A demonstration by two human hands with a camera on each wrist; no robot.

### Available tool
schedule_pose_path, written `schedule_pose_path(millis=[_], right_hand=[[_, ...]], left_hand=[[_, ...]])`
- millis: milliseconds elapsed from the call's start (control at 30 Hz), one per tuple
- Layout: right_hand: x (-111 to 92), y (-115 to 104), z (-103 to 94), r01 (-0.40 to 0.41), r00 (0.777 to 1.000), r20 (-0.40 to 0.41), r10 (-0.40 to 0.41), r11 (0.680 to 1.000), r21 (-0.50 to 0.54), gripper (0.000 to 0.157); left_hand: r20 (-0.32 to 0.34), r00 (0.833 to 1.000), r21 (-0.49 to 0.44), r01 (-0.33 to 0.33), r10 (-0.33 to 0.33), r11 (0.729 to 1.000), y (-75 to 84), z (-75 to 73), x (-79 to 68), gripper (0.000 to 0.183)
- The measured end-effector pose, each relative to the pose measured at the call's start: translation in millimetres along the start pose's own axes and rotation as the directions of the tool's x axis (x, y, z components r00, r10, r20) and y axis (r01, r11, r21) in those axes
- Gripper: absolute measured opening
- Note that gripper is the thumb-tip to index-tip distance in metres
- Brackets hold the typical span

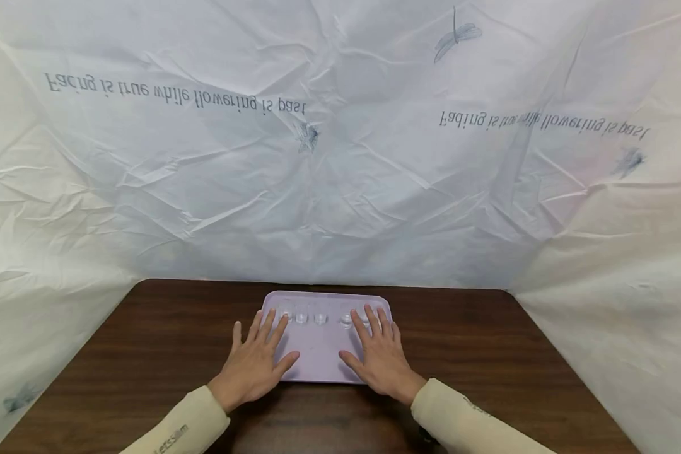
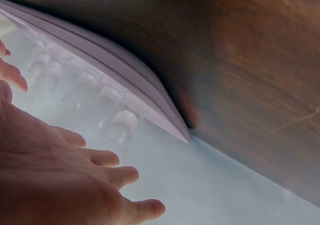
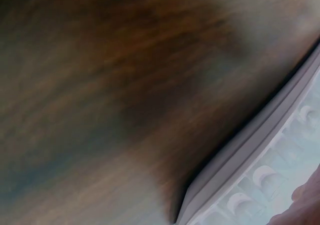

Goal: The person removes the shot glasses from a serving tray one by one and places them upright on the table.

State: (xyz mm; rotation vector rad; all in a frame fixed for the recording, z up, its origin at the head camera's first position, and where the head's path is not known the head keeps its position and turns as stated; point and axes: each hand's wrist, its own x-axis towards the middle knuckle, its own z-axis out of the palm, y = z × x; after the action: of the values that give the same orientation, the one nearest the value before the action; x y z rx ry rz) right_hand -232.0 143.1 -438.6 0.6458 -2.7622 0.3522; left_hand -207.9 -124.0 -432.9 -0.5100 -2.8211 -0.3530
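A pale purple tray (image 1: 318, 366) lies on the dark wooden table. Across its far part runs a row of small clear cups (image 1: 320, 319), in a left and a right group. My left hand (image 1: 251, 371) is held over the tray's left side with fingers spread and nothing in its grasp. Over the right side hovers my right hand (image 1: 383, 360), also spread and holding nothing; its fingers partly hide the right-hand cups. In the left wrist view the palm (image 2: 55, 170) faces the tray wall (image 2: 105, 55). Only a bit of the right hand (image 3: 305, 205) shows in the right wrist view.
The brown wood-grain table (image 1: 471, 353) extends on both sides of the tray. A wrinkled white sheet (image 1: 329, 189) with printed upside-down lettering and dragonflies hangs behind the table and along both sides.
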Motion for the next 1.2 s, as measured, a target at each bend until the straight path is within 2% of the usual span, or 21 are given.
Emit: schedule_pose_path(millis=[333, 567, 667, 767, 933, 1200], right_hand=[[-4, 21, -2.2, -0.030, 1.000, 0.001, 0.030, 1.000, 0.000, 0.078], [-14, 50, -7.7, -0.106, 0.994, -0.038, 0.107, 0.994, 0.010, 0.061], [-15, 57, -12.4, -0.125, 0.992, -0.024, 0.125, 0.992, -0.001, 0.058], [-15, 62, -15.7, -0.136, 0.991, 0.008, 0.136, 0.991, -0.017, 0.055], [-16, 65, -15.6, -0.097, 0.994, 0.044, 0.097, 0.995, -0.003, 0.045], [-19, 74, -8.3, -0.055, 0.996, 0.066, 0.055, 0.998, -0.008, 0.040]], left_hand=[[-0.035, 0.999, -0.026, -0.007, 0.006, 1.000, -5.4, 5.8, 14.6, 0.072], [-0.128, 0.992, -0.063, -0.028, 0.020, 0.998, -24.8, 16.8, 41.7, 0.064], [-0.146, 0.989, -0.071, -0.029, 0.018, 0.997, -31.2, 17.7, 53.5, 0.061], [-0.142, 0.990, -0.079, -0.026, 0.015, 0.997, -34.3, 16.5, 64.4, 0.057], [-0.100, 0.995, -0.086, -0.013, 0.004, 0.996, -34.9, 16.5, 78.1, 0.047], [-0.079, 0.997, -0.112, 0.007, -0.016, 0.994, -32.3, 19.3, 88.4, 0.031]])
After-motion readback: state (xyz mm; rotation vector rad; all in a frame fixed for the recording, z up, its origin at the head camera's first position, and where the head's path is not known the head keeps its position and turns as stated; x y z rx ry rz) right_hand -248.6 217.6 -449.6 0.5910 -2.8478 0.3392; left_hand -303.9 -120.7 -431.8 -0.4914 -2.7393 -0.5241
